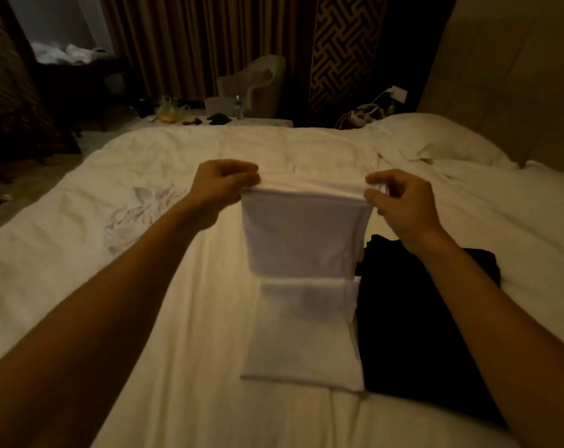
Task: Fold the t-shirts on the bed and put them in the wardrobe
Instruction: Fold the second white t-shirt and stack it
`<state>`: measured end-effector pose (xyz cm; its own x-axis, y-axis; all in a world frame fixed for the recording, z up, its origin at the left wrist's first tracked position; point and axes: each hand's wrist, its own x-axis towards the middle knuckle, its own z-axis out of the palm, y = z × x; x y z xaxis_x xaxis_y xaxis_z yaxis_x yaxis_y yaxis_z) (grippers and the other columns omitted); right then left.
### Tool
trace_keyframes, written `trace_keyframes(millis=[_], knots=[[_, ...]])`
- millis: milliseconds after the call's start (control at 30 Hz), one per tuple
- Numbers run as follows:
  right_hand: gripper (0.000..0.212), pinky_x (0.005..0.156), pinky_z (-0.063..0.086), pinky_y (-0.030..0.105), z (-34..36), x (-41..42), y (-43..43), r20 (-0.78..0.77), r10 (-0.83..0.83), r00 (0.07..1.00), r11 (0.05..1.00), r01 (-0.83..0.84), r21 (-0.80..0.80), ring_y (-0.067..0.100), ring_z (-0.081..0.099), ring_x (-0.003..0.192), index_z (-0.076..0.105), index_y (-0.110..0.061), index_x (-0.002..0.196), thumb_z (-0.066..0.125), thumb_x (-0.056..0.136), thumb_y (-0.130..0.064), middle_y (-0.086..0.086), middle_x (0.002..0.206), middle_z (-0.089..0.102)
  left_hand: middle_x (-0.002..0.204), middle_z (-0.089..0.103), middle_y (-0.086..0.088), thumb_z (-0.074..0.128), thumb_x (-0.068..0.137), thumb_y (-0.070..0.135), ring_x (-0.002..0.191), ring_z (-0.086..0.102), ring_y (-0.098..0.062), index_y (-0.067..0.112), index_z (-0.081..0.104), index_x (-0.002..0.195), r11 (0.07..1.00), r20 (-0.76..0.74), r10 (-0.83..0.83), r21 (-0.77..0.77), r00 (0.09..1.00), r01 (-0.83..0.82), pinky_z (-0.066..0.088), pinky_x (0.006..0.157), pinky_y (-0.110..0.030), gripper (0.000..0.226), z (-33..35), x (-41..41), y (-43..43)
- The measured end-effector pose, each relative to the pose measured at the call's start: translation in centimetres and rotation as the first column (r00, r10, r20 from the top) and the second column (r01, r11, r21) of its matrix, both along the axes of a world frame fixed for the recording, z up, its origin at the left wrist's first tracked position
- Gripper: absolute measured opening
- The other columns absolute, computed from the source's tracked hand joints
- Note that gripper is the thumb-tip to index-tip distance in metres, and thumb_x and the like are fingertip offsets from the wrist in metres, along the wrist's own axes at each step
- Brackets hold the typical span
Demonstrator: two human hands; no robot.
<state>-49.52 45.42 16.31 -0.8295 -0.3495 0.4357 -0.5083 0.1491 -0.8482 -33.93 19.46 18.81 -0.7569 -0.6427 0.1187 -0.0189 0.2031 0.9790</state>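
Note:
A white t-shirt (303, 240), folded into a narrow strip, lies lengthwise on the white bed (183, 318). Its far end is lifted off the bed and hangs down from my hands. My left hand (224, 185) pinches the far left corner of that raised edge. My right hand (400, 202) pinches the far right corner. The near part of the strip lies flat on the sheet. A black garment (426, 324), folded, lies flat right beside the white one, partly under my right forearm. A crumpled white garment (141, 211) lies on the bed to the left.
A white pillow (435, 137) sits at the bed's far right by a padded headboard (500, 76). Beyond the bed stand a low table with bottles and small items (209, 116), a pale chair (261, 82) and brown curtains (177, 37). Bare floor runs along the left.

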Motion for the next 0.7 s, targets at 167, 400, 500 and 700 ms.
trace_keyframes(millis=[167,400,500,700], knots=[[0.021,0.062,0.046,0.022,-1.9,0.2,0.0,0.109,0.018,0.994,1.000,-0.019,0.005,0.009,0.057,0.070,0.071,-0.028,0.091,0.073,0.085,-0.008,-0.007,0.084,0.064,0.084,0.070,0.001,0.077,0.085,0.016,0.067,0.062,-0.007,0.017,0.077,0.099,0.998,0.050,0.025,0.048,0.998,-0.028,0.047,0.057,-0.021,0.015,-3.4,-0.4,-0.2],[0.021,0.066,0.048,0.025,-15.7,6.2,4.7,0.453,-0.098,0.886,0.920,-0.093,0.380,0.018,0.065,0.084,0.068,-0.028,0.084,0.074,0.082,-0.007,-0.001,0.092,0.067,0.064,0.068,-0.003,0.071,0.088,0.002,0.053,0.061,-0.013,0.012,0.074,0.087,0.981,0.371,-0.122,0.188,0.920,0.054,0.042,0.044,-0.018,0.011,-18.5,5.3,4.4],[0.026,0.065,0.046,0.024,-18.1,8.4,6.3,0.434,-0.143,0.889,0.873,-0.093,0.479,0.012,0.061,0.071,0.064,-0.032,0.078,0.074,0.080,-0.008,-0.006,0.080,0.062,0.061,0.066,-0.001,0.077,0.083,0.006,0.054,0.056,-0.013,0.013,0.076,0.089,0.988,0.462,-0.131,0.133,0.877,0.078,0.044,0.048,-0.020,0.009,-21.6,7.7,5.6],[0.022,0.071,0.042,0.022,-19.0,11.7,7.9,0.327,-0.150,0.933,0.835,-0.058,0.547,0.000,0.054,0.069,0.065,-0.025,0.084,0.075,0.079,-0.006,-0.010,0.081,0.060,0.075,0.066,-0.011,0.081,0.080,0.012,0.055,0.062,-0.016,0.015,0.075,0.092,0.993,0.505,-0.116,0.060,0.855,0.100,0.055,0.055,-0.029,0.013,-22.7,10.6,7.3]])
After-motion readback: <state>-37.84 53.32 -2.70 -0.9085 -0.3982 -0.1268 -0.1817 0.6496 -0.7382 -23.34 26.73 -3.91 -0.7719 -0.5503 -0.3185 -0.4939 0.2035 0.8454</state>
